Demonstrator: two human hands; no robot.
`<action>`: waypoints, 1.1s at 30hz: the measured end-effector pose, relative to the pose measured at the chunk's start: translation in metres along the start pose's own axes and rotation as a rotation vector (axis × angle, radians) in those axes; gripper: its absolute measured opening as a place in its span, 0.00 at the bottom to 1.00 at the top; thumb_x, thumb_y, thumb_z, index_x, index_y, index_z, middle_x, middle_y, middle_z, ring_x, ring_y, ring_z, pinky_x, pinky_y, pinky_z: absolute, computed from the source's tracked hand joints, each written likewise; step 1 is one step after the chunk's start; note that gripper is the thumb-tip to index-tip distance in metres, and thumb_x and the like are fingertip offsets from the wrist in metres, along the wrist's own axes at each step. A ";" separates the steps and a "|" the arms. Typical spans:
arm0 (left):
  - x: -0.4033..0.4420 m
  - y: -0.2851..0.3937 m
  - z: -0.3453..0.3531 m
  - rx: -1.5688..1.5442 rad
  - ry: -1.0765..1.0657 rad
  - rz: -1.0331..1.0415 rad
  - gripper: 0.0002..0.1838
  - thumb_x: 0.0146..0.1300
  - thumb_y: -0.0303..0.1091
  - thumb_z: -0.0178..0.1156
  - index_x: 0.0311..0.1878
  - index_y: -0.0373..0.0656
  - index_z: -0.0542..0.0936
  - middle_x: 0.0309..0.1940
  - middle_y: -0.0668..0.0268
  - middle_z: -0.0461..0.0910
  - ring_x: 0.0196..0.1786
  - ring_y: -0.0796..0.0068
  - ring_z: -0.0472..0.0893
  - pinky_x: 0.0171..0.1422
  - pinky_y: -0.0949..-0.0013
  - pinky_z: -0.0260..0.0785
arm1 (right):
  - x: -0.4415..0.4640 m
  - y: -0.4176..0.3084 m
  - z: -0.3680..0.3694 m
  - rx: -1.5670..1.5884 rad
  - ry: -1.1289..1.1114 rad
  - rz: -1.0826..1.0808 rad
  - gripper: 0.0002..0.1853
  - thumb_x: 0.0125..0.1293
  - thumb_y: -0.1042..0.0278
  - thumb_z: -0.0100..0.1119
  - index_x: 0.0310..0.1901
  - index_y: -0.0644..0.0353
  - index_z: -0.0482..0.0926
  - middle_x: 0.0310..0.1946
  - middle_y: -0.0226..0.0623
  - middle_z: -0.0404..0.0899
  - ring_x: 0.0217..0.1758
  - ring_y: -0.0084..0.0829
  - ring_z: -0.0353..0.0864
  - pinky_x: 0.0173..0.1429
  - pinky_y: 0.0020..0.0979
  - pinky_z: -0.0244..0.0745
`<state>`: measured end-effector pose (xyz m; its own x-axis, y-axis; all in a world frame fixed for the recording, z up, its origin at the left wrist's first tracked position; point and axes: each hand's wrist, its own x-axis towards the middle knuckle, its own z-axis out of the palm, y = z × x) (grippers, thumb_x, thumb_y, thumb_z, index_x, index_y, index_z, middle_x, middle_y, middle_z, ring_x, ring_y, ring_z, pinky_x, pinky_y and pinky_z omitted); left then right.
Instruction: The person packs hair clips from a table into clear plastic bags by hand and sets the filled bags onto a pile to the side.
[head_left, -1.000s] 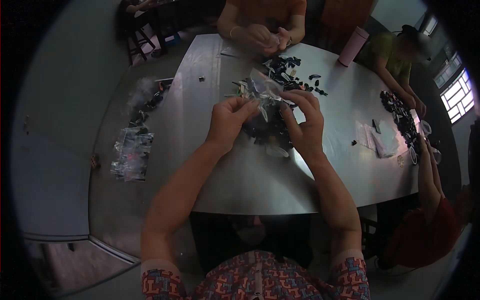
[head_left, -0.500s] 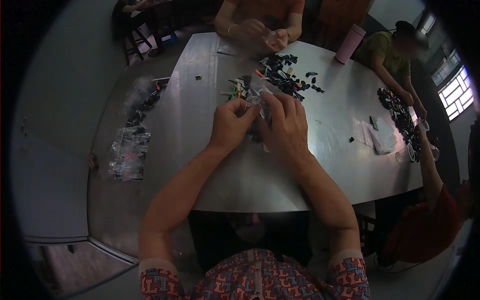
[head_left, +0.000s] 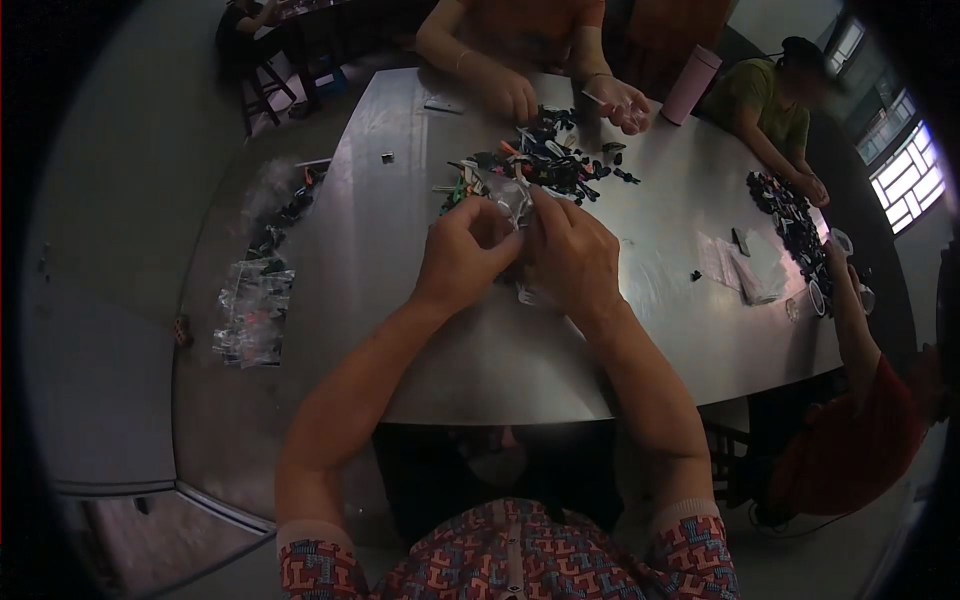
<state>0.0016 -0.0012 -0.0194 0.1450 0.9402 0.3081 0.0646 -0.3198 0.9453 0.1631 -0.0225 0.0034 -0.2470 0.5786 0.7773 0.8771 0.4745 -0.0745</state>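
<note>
Left hand (head_left: 465,250): grip pinched, thumb to index, on a clear bag (head_left: 512,200). Right hand (head_left: 575,250): grip also pinched on the bag, from its other side. The bag is between the fingertips, above the worktop (head_left: 480,360), in front of a mixed pile of small parts (head_left: 560,165), mostly black with some white, orange and green. Fingers cover much of it, so I can't tell for sure whether anything is inside.

Risks: the film looks thin and slick, so a loose pinch could let it slip, and anything in it would spill back into the pile. Pulling the hands apart too hard could tear it. The pile sits right at the fingertips (tight quarters), so a knuckle could scatter pieces. A co-worker's hand (head_left: 515,98) is down at the far edge of the same pile; reaching in together could mean a bump.

Writing: none legible on the bag or the pink bottle (head_left: 692,85). The wearer's shirt (head_left: 515,560) has letter-like shapes, no readable word. No brands identifiable.
</note>
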 end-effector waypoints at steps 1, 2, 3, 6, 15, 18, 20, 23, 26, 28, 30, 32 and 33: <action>-0.001 0.000 0.002 -0.001 -0.001 0.001 0.10 0.61 0.32 0.70 0.39 0.37 0.81 0.31 0.68 0.85 0.34 0.81 0.81 0.41 0.73 0.75 | -0.001 0.000 0.000 0.009 -0.024 0.058 0.18 0.59 0.72 0.66 0.53 0.59 0.81 0.41 0.39 0.86 0.36 0.40 0.87 0.40 0.37 0.82; -0.002 0.000 0.004 -0.006 0.030 0.018 0.10 0.62 0.32 0.68 0.40 0.37 0.80 0.31 0.67 0.84 0.34 0.81 0.81 0.41 0.73 0.74 | -0.001 -0.001 -0.001 0.008 -0.025 0.061 0.18 0.59 0.72 0.66 0.53 0.59 0.81 0.41 0.39 0.86 0.36 0.40 0.87 0.40 0.37 0.82; -0.003 -0.001 0.005 -0.011 0.062 0.034 0.10 0.62 0.31 0.67 0.41 0.37 0.79 0.31 0.67 0.84 0.34 0.81 0.81 0.41 0.73 0.74 | -0.001 -0.003 -0.001 0.028 -0.034 0.068 0.19 0.59 0.72 0.66 0.54 0.58 0.80 0.40 0.38 0.85 0.35 0.40 0.87 0.39 0.36 0.82; -0.001 -0.006 0.004 0.065 0.165 0.003 0.08 0.63 0.31 0.66 0.40 0.36 0.79 0.30 0.65 0.84 0.33 0.80 0.81 0.41 0.71 0.74 | -0.003 -0.010 0.002 0.054 -0.070 0.100 0.22 0.59 0.71 0.66 0.57 0.58 0.79 0.40 0.38 0.85 0.36 0.39 0.87 0.40 0.37 0.82; 0.003 -0.016 -0.002 0.161 0.204 0.108 0.10 0.63 0.35 0.66 0.36 0.38 0.79 0.26 0.61 0.82 0.29 0.71 0.82 0.36 0.65 0.73 | -0.002 -0.027 0.000 0.184 -0.069 0.118 0.34 0.56 0.72 0.68 0.66 0.66 0.69 0.52 0.48 0.77 0.52 0.46 0.80 0.50 0.39 0.80; -0.003 0.003 0.002 0.296 0.224 0.164 0.11 0.63 0.36 0.66 0.34 0.39 0.78 0.26 0.60 0.83 0.27 0.63 0.83 0.34 0.61 0.73 | -0.003 -0.026 0.007 0.183 -0.042 0.112 0.35 0.56 0.73 0.68 0.67 0.66 0.68 0.54 0.50 0.75 0.54 0.48 0.78 0.52 0.40 0.80; -0.005 0.007 0.003 0.358 0.220 0.169 0.10 0.63 0.36 0.66 0.35 0.39 0.77 0.27 0.59 0.83 0.28 0.59 0.84 0.35 0.59 0.74 | -0.004 -0.024 0.011 0.168 -0.010 0.095 0.35 0.56 0.73 0.68 0.67 0.66 0.68 0.54 0.51 0.75 0.54 0.48 0.79 0.52 0.40 0.80; -0.005 0.010 0.005 0.438 0.215 0.180 0.09 0.63 0.35 0.64 0.38 0.41 0.76 0.27 0.58 0.83 0.30 0.53 0.84 0.36 0.54 0.75 | -0.002 -0.024 0.009 0.116 -0.003 0.108 0.33 0.56 0.74 0.66 0.66 0.64 0.70 0.53 0.49 0.76 0.53 0.47 0.79 0.51 0.39 0.80; -0.006 0.007 0.006 0.487 0.194 0.203 0.09 0.64 0.33 0.63 0.42 0.42 0.74 0.28 0.57 0.83 0.33 0.49 0.84 0.37 0.51 0.75 | -0.001 -0.022 0.010 0.054 -0.030 0.103 0.30 0.57 0.75 0.63 0.64 0.62 0.72 0.52 0.46 0.77 0.52 0.46 0.80 0.50 0.39 0.81; -0.007 0.008 0.005 0.518 0.183 0.229 0.10 0.64 0.33 0.62 0.44 0.43 0.73 0.29 0.57 0.83 0.34 0.47 0.84 0.37 0.49 0.75 | -0.001 -0.022 0.013 0.071 -0.002 0.129 0.27 0.58 0.75 0.61 0.62 0.60 0.73 0.51 0.44 0.78 0.50 0.44 0.81 0.47 0.39 0.82; -0.010 0.012 0.005 0.564 0.122 0.229 0.11 0.63 0.32 0.62 0.45 0.43 0.72 0.30 0.57 0.83 0.34 0.47 0.84 0.37 0.49 0.75 | 0.000 -0.022 0.012 0.070 -0.009 0.138 0.27 0.58 0.74 0.61 0.62 0.60 0.73 0.50 0.43 0.78 0.50 0.43 0.81 0.45 0.39 0.82; -0.010 0.013 0.004 0.594 0.118 0.229 0.11 0.62 0.31 0.62 0.45 0.43 0.72 0.31 0.57 0.83 0.34 0.47 0.84 0.38 0.48 0.75 | 0.000 -0.020 0.011 0.069 -0.018 0.146 0.27 0.59 0.74 0.61 0.62 0.59 0.73 0.49 0.42 0.78 0.49 0.42 0.82 0.44 0.39 0.82; -0.010 0.014 0.004 0.624 0.110 0.226 0.11 0.62 0.30 0.62 0.45 0.43 0.72 0.33 0.57 0.84 0.34 0.47 0.84 0.38 0.48 0.75 | 0.001 -0.018 0.010 0.056 -0.057 0.180 0.26 0.59 0.74 0.61 0.61 0.58 0.73 0.47 0.41 0.78 0.48 0.42 0.82 0.43 0.40 0.82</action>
<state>0.0046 -0.0159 -0.0095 0.1227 0.8380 0.5317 0.6076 -0.4870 0.6274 0.1431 -0.0238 -0.0010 -0.1128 0.6933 0.7117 0.8853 0.3953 -0.2448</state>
